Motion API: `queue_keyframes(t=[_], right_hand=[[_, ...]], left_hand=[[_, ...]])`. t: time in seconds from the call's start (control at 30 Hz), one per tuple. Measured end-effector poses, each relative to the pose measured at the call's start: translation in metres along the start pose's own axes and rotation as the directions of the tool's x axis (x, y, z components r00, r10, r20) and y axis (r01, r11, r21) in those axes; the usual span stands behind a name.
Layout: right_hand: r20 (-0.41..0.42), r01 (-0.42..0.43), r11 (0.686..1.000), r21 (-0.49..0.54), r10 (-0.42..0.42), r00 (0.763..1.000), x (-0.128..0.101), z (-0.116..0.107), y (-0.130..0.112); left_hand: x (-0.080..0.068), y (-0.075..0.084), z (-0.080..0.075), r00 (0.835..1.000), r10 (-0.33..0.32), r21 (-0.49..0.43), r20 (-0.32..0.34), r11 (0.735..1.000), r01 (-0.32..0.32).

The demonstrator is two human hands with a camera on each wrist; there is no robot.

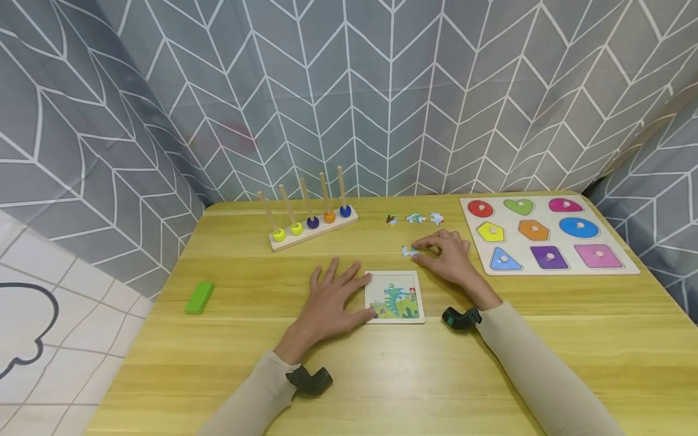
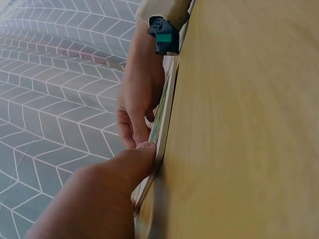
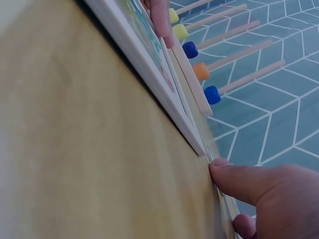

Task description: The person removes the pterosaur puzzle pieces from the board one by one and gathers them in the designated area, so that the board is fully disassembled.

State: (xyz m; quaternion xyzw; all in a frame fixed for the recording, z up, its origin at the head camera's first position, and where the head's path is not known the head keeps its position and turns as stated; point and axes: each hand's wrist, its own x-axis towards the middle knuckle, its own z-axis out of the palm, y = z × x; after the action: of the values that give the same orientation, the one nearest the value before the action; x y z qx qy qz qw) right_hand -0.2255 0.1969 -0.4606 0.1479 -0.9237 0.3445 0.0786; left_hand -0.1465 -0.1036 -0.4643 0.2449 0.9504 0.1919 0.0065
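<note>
A small jigsaw tray (image 1: 395, 323) with a white rim lies in front of me, partly filled with a green dinosaur picture. My left hand (image 1: 332, 301) rests at its left side with fingers spread, the thumb and index finger touching the rim. In the left wrist view the left thumb (image 2: 142, 157) presses the tray's edge. Beyond the tray's upper right corner, my right hand (image 1: 444, 254) pinches a jigsaw piece (image 1: 408, 250) between thumb and fingers, low over the table. Further back lie three loose jigsaw pieces, among them a middle one (image 1: 415, 218) with green on it.
A wooden peg stand (image 1: 316, 232) with coloured beads stands at the back left. On the right lies a shape board (image 1: 551, 236) with knobbed shapes. A green block (image 1: 200, 297) sits near the table's left edge. Grey patterned curtains (image 1: 382, 97) hang behind the table.
</note>
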Motion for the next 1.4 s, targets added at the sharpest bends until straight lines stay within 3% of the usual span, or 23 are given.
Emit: queue_keyframes(t=[0.33, 0.63, 0.97, 1.4], right_hand=[[0.036, 0.044, 0.999, 0.015, -0.045, 0.998, 0.017, 0.004, -0.002], [0.085, 0.015, 1.000, -0.009, -0.014, 0.996, 0.035, 0.008, -0.007], [0.075, 0.026, 1.000, -0.001, -0.026, 0.997, 0.050, 0.013, -0.009], [0.055, -0.021, 1.000, 0.008, 0.020, 0.998, 0.052, 0.015, -0.015]], left_hand=[[-0.001, 0.000, 0.000, 1.000, -0.001, 0.001, -0.006, 1.000, 0.001], [-0.002, 0.001, 0.001, 1.000, 0.000, -0.005, -0.002, 1.000, 0.000], [-0.001, 0.002, -0.002, 1.000, 0.007, -0.010, -0.012, 1.000, -0.007], [-0.001, 0.001, -0.001, 1.000, -0.008, -0.002, 0.000, 1.000, 0.008]])
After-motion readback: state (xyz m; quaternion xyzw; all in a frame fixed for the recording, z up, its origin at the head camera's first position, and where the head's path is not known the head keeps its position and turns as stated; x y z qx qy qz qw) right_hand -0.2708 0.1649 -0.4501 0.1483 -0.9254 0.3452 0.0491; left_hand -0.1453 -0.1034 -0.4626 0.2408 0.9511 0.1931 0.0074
